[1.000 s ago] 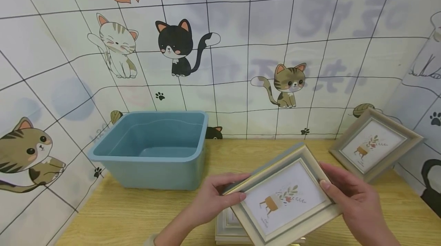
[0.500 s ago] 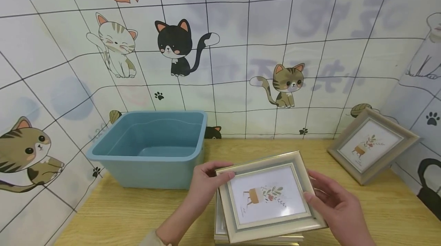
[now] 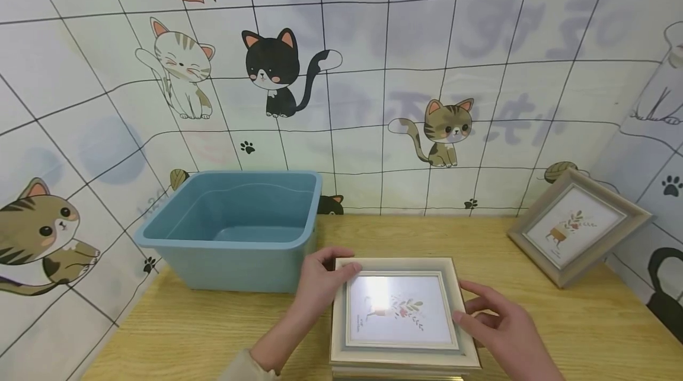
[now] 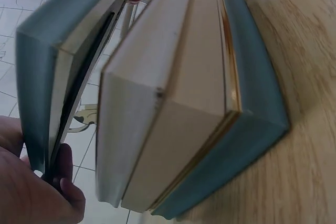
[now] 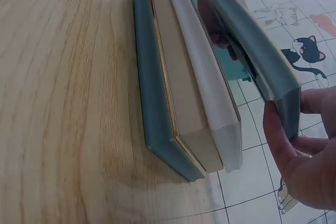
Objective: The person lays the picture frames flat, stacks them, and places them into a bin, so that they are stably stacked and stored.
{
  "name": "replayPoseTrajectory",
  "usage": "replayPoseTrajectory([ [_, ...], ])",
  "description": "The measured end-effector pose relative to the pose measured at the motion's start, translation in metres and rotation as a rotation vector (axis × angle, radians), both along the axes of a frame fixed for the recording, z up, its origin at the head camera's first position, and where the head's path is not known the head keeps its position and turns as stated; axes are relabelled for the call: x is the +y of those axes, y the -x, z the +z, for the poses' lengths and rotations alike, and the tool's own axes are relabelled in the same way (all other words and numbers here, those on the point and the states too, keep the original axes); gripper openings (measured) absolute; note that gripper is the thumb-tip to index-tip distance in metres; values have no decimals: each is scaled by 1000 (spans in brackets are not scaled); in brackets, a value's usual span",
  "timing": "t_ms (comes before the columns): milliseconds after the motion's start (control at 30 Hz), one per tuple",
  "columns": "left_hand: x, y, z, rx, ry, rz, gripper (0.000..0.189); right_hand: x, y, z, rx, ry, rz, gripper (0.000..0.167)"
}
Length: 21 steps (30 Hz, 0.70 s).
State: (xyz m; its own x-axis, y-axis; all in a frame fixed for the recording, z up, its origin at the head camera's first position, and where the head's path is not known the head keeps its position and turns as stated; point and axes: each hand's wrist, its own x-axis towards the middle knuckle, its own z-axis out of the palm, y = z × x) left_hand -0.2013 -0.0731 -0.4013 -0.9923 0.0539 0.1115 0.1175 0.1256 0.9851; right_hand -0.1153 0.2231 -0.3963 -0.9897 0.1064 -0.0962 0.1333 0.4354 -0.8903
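A cream picture frame (image 3: 402, 267) with a potted-plant print lies level over a stack of frames at the front of the table. My left hand (image 3: 319, 279) grips its left edge, thumb on top; my right hand (image 3: 498, 325) holds the right edge the same way. In the left wrist view the held frame (image 4: 39, 72) shows a blue-grey side and a gap above the stack (image 4: 194, 72), whose frames are white, cream and blue-grey. The right wrist view also has the held frame (image 5: 257, 40) apart from the stacked frames (image 5: 184, 72).
A light blue plastic bin (image 3: 245, 268) stands at the back left, with nothing visible in it. At the back right another picture frame (image 3: 533, 245) leans tilted against the wall. Cat-patterned sheeting (image 3: 363, 96) encloses the wooden table (image 3: 213, 333).
The held picture frame has come down and turned from a slant to level, now lined up over the stack. Both hands moved with it; the bin and leaning frame stayed put.
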Motion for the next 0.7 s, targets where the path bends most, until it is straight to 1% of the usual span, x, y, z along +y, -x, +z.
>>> replayPoseTrajectory([
  [100, 0, 4, -7, 10, 31, 3, 21, 1, 4, -2, 4, -68, 19, 62],
  [167, 0, 5, -11, 18, 45, 3, 20, 1, 7, -4, 9, -95, 41, 61],
  [300, -1, 7, -16, 18, 57, 3, 20, 2, 11, -8, -8, -96, 78, 59],
  [467, 0, 9, -20, 12, 69, 12, 21, 5, 15, -12, -8, -143, 117, 58],
  [533, 0, 11, -22, 6, 76, 19, 21, 7, 15, -14, -2, -144, 146, 58],
  [700, -1, 14, -28, -14, 107, 24, 23, 13, 14, -20, 16, -82, 225, 58],
])
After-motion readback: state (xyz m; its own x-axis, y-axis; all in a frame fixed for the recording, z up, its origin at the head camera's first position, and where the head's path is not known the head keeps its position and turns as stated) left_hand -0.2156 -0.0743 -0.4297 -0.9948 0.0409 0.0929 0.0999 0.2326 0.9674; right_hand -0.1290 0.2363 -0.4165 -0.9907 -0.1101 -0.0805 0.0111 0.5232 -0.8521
